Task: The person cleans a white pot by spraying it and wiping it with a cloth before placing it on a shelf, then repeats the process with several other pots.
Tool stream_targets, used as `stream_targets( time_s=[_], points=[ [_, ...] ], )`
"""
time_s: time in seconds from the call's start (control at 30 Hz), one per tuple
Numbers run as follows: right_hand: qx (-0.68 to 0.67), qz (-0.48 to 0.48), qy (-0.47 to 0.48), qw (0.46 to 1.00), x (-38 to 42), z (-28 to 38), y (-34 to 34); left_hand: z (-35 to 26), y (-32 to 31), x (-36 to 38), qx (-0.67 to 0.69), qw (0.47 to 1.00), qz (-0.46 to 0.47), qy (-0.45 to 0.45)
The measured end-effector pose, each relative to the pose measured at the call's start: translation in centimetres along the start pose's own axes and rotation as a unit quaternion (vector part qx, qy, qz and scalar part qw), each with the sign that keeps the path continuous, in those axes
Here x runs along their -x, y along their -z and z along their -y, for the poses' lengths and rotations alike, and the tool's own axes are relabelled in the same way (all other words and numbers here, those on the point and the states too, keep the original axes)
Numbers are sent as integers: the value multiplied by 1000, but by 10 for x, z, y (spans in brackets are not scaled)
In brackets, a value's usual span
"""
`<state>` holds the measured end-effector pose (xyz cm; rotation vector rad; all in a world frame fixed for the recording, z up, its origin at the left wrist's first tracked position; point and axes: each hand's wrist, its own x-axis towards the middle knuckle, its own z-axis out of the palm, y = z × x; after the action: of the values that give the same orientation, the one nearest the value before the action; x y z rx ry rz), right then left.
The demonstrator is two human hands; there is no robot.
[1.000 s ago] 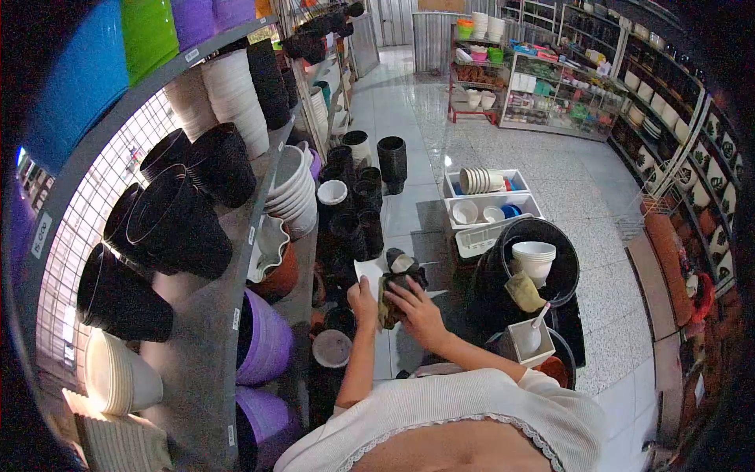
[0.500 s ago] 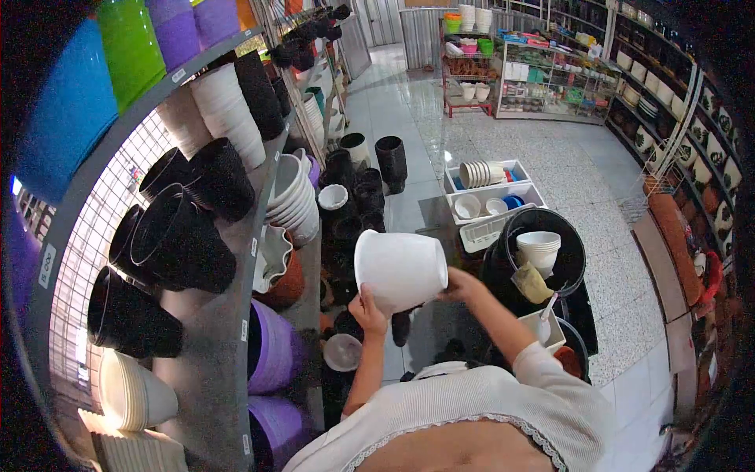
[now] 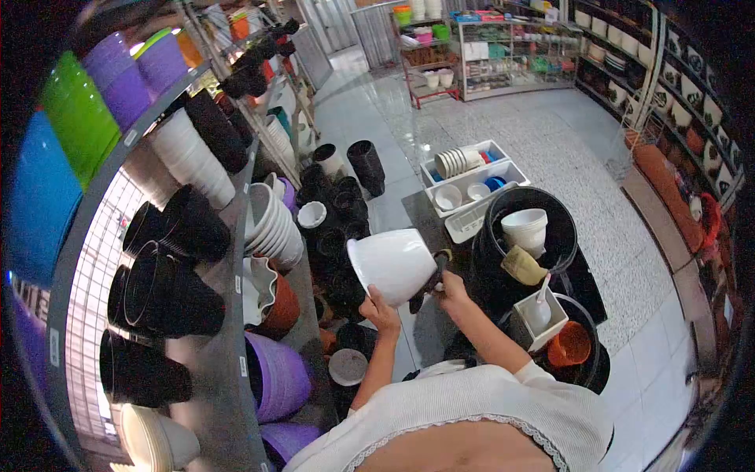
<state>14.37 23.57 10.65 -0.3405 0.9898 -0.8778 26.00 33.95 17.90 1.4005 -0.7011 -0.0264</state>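
A glossy white pot [image 3: 393, 266] is held on its side in front of me, its wide rim facing left and its base to the right. My left hand [image 3: 381, 311] grips the pot's lower rim edge, thumb against the outer wall. At the pot's base, my right hand [image 3: 450, 289] is closed around something dark that I cannot make out, partly hidden behind the pot. Below and between the hands lies the tiled floor.
Stacked black pots [image 3: 177, 291] and purple pots [image 3: 279, 376] fill the shelf at left. Dark pots [image 3: 346, 200] stand on the floor ahead. To the right are a large black tub [image 3: 562, 206], a white divided tray [image 3: 511, 175] and an orange pot [image 3: 570, 344].
The view has shifted, and the pot is tilted more, its base turned toward my right hand. A dark item now shows between that hand and the base.
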Motion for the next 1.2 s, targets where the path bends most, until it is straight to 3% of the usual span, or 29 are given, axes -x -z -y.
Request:
stream_targets(
  time_s=[0.03,0.1,0.17,0.3,0.47,0.5,0.57,0.63,0.67,0.77,0.87,0.97,1.0,1.1,1.2],
  points=[
    [2,-25,-3,1000,-22,-5,13,4,-2,8,3,1000,17,3],
    [-30,-30,22,999,7,15,8,16,-6,18,13,999,47,3],
    [-30,-61,29,997,48,37,2,2,-19,12,28,1000,9,1],
    [-37,-10,57,998,76,47,5,9,-42,2,-37,999,23,5],
    [-45,-138,74,987,14,80,45,6,-75,19,-10,991,136,13],
    [-103,-111,128,980,9,89,48,3,-81,23,5,987,160,19],
    [-72,-130,212,966,-28,90,87,6,-89,28,-7,974,216,70],
    [-51,-207,222,951,-31,114,110,10,-107,33,-13,973,217,83],
    [-97,-235,225,940,-28,128,118,11,-111,34,-18,970,228,86],
    [146,-319,359,865,-54,155,175,11,-125,31,-22,964,244,102],
    [350,-325,499,723,-47,182,179,26,-133,29,-14,959,245,139],
    [533,-232,468,666,-67,175,193,39,-137,24,-20,959,235,156],
    [621,-156,326,696,-83,165,209,44,-140,22,-22,963,219,153],
    [762,-142,191,602,-87,132,203,49,-134,13,-49,964,201,166],
    [750,-172,153,619,-96,120,179,67,-117,4,-59,967,166,182]
  ],
)
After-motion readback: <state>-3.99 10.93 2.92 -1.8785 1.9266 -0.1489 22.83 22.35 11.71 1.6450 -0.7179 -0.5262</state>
